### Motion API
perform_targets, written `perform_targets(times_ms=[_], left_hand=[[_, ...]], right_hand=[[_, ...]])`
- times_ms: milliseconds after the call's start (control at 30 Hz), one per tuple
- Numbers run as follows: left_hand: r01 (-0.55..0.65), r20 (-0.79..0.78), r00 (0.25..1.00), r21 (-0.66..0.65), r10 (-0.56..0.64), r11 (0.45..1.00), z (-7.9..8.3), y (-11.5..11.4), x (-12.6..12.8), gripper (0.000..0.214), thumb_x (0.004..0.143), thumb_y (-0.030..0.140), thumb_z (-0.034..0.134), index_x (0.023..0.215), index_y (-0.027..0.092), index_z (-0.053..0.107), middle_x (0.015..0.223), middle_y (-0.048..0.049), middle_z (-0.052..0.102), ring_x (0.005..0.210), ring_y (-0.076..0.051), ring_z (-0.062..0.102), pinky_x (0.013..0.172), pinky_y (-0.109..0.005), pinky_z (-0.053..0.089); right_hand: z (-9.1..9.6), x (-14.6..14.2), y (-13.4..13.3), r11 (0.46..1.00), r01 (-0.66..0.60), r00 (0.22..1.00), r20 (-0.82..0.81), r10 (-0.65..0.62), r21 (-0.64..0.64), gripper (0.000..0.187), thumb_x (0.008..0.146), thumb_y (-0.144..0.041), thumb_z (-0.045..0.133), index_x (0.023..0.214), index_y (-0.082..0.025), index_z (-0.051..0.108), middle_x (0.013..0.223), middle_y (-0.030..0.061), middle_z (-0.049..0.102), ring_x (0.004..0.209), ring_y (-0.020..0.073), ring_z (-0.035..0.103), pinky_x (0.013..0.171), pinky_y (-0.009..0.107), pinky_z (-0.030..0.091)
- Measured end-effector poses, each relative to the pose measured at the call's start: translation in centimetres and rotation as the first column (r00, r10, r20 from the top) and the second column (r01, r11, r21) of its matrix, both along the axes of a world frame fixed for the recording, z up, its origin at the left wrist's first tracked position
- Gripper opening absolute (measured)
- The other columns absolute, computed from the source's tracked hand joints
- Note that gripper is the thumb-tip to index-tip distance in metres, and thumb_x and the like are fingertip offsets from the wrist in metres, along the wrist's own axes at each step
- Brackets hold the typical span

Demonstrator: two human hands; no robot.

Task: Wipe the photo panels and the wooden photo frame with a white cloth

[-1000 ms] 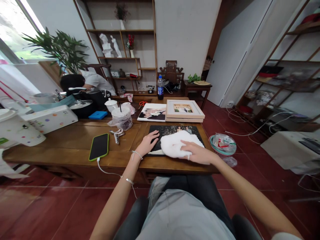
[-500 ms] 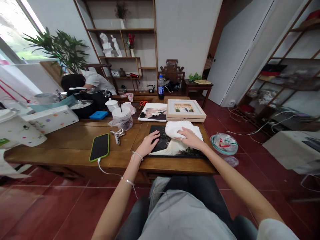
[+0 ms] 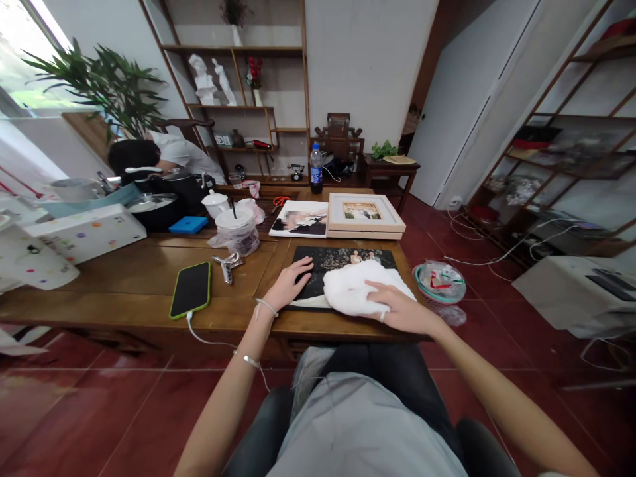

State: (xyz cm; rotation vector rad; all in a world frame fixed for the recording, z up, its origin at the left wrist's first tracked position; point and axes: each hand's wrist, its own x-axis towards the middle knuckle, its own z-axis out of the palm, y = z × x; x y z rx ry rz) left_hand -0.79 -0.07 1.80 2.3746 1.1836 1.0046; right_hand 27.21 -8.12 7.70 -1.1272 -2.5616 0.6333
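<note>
A dark wedding photo panel (image 3: 334, 258) lies flat at the front edge of the wooden table. My left hand (image 3: 292, 281) rests on its left side, fingers stretched out and lying flat. Over the lower right of the panel, my right hand (image 3: 401, 309) holds a bunched white towel (image 3: 348, 289) against the surface. The towel covers much of the picture; two small figures and pale blossoms show above it. Just behind sit two stacked light frames (image 3: 366, 215), the upper one with a small photo, and beside them a white-edged photo print (image 3: 299, 220).
To the left lie a phone (image 3: 191, 289) on a charging cable and a silver clip-like object (image 3: 227, 266). A bagged drink cup (image 3: 237, 228), a blue box (image 3: 189, 225) and a cola-like bottle (image 3: 316, 169) stand farther back. A basket (image 3: 440, 283) is on the floor at right. Another person (image 3: 181, 154) leans over behind the pots.
My right hand has drawn the towel down toward the panel's near edge and slightly right, uncovering the upper part with the two figures. My left hand stays on the left side.
</note>
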Motion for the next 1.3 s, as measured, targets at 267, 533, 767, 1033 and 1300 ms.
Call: perform_targets(times_ms=[267, 533, 767, 1033, 1300], left_hand=[[-0.004, 0.035, 0.999, 0.005, 0.003, 1.0, -0.4, -0.1, 0.0, 0.034, 0.086, 0.032, 0.044, 0.109, 0.016, 0.061, 0.126, -0.0091, 0.054, 0.12, -0.021, 0.047, 0.105, -0.04, 0.034], [-0.014, 0.035, 0.999, -0.004, 0.014, 1.0, -0.2, -0.2, 0.2, 0.033, 0.086, 0.032, 0.044, 0.109, 0.015, 0.062, 0.126, -0.0097, 0.054, 0.12, -0.021, 0.047, 0.105, -0.041, 0.034], [-0.02, 0.032, 0.999, 0.005, 0.02, 1.0, -0.2, -0.2, 0.2, 0.033, 0.086, 0.031, 0.044, 0.108, 0.015, 0.062, 0.126, -0.0094, 0.054, 0.12, -0.021, 0.047, 0.104, -0.04, 0.035], [-0.013, 0.02, 1.0, 0.0, 0.013, 1.0, -0.1, -0.2, 0.2, 0.033, 0.086, 0.032, 0.044, 0.109, 0.016, 0.061, 0.126, -0.0094, 0.054, 0.12, -0.022, 0.046, 0.104, -0.041, 0.034], [-0.012, 0.03, 0.999, 0.002, 0.012, 1.0, -0.2, 0.0, 0.1, 0.033, 0.086, 0.032, 0.044, 0.109, 0.016, 0.062, 0.125, -0.009, 0.055, 0.12, -0.022, 0.047, 0.104, -0.043, 0.035]], right_hand=[[-0.3, 0.2, 9.4, 0.983, 0.111, 0.982, -0.168, -0.086, 0.148, 0.026, 0.083, -0.035, 0.047, 0.077, -0.015, 0.063, 0.084, 0.0048, 0.064, 0.081, 0.0218, 0.057, 0.079, 0.032, 0.041], [-0.8, 0.0, 7.4, 0.974, 0.143, 0.986, -0.11, -0.125, 0.178, 0.019, 0.083, -0.029, 0.048, 0.082, -0.018, 0.064, 0.091, 0.0049, 0.066, 0.107, 0.0265, 0.051, 0.095, 0.04, 0.033], [0.2, -1.9, -0.4, 0.994, -0.11, 0.994, -0.011, 0.11, 0.008, 0.014, 0.075, -0.017, 0.052, 0.084, -0.022, 0.062, 0.11, 0.0022, 0.062, 0.125, 0.0244, 0.036, 0.106, 0.041, 0.022], [0.0, -1.7, 1.9, 0.999, -0.042, 0.993, -0.108, 0.042, 0.001, 0.021, 0.082, -0.038, 0.053, 0.074, -0.019, 0.06, 0.089, 0.0044, 0.064, 0.116, 0.0268, 0.045, 0.093, 0.037, 0.036], [-0.9, 0.0, 9.5, 0.971, 0.126, 0.991, -0.076, -0.113, 0.201, 0.028, 0.085, -0.037, 0.044, 0.089, -0.016, 0.062, 0.104, 0.0087, 0.062, 0.102, 0.0257, 0.054, 0.09, 0.04, 0.038]])
